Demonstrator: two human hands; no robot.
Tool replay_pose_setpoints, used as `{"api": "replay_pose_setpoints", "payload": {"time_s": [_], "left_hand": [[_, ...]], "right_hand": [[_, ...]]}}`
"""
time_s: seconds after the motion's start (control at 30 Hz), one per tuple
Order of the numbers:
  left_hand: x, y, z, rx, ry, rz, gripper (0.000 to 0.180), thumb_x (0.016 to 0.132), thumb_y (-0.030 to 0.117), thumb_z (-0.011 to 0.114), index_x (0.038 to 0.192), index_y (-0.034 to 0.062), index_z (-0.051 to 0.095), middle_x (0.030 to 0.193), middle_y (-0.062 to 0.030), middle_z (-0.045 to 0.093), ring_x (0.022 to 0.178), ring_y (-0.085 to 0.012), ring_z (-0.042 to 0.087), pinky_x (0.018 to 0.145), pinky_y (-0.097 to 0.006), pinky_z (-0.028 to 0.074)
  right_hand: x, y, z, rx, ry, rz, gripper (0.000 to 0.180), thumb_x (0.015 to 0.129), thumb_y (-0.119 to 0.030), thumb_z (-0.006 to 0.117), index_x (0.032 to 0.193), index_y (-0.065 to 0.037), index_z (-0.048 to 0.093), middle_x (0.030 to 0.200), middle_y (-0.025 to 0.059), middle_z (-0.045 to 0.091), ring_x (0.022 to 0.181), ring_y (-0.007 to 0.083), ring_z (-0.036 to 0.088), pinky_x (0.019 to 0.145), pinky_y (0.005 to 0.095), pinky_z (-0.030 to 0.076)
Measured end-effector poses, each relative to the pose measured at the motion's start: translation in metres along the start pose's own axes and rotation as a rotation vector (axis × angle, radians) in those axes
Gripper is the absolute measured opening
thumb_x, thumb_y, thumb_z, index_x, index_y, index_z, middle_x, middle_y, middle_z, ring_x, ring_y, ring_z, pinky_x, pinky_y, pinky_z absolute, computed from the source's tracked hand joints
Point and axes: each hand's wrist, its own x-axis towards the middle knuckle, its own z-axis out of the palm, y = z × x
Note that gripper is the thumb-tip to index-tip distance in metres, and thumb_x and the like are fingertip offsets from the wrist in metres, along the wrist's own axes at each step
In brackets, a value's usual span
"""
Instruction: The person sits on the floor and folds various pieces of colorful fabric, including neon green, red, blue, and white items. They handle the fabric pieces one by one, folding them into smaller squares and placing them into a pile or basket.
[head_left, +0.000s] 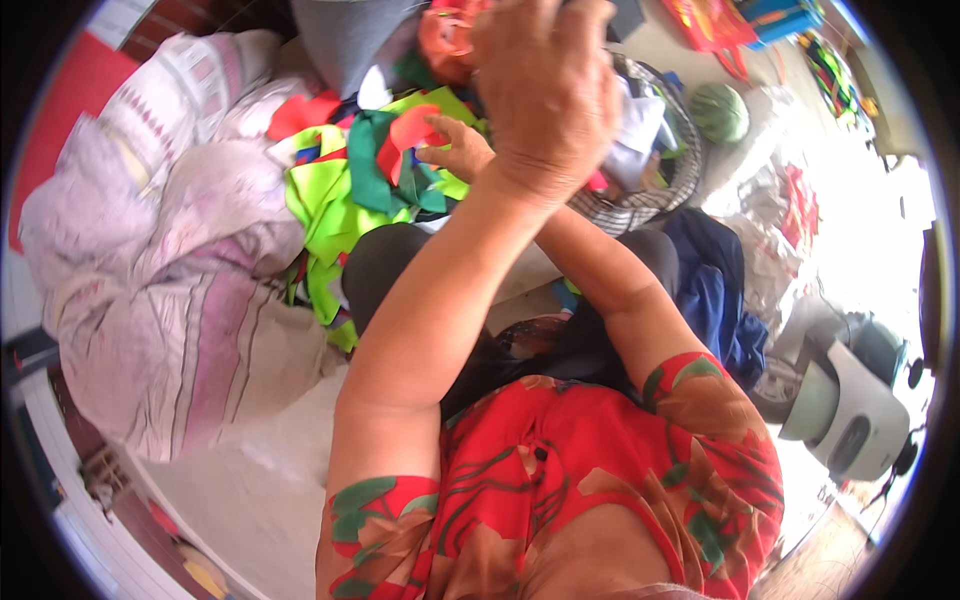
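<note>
Judged light, limp and slippery: pinch the red fabric scrap (412, 128) at its edge, atop the green and yellow fabric pile (345, 190), right hand (455, 150) pinching it, left hand (545, 85) raised, grip indeterminate.

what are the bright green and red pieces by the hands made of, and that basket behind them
The green and red pieces look like thin woven or synthetic cloth: flat saturated colour, soft folds, cut edges, slight sheen. The right hand touches them; the left hand is raised above. The basket seems woven from flat strips, perhaps plastic or cane; its criss-cross rim shows, but the finish is too blurred to tell.
</note>
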Motion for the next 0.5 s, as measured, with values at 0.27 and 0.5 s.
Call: {"api": "replay_pose_setpoints", "payload": {"time_s": [0.27, 0.5], "left_hand": [[-0.012, -0.015, 0.014, -0.354, -0.086, -0.505, 0.025, 0.076, 0.004, 0.065, 0.1, 0.0018, 0.059, 0.092, -0.0087, 0.06, 0.084, -0.0159, 0.058, 0.076, -0.027, 0.048], [-0.015, -0.021, 0.024, -0.588, -0.081, -0.655, 0.02, 0.072, 0.002, 0.061, 0.091, -0.0018, 0.059, 0.091, -0.0084, 0.059, 0.079, -0.0171, 0.059, 0.074, -0.03, 0.048]], "right_hand": [[-0.048, 0.118, -0.126, -0.359, 0.701, -0.048, 0.059, 0.064, -0.012, 0.072, 0.119, -0.009, 0.051, 0.123, 0.0171, 0.046, 0.114, 0.0369, 0.042, 0.098, 0.0428, 0.035], [-0.057, 0.182, -0.174, -0.487, 0.612, 0.642, 0.056, 0.066, -0.028, 0.072, 0.118, -0.017, 0.054, 0.123, 0.0129, 0.051, 0.115, 0.034, 0.047, 0.095, 0.0476, 0.039]]}}
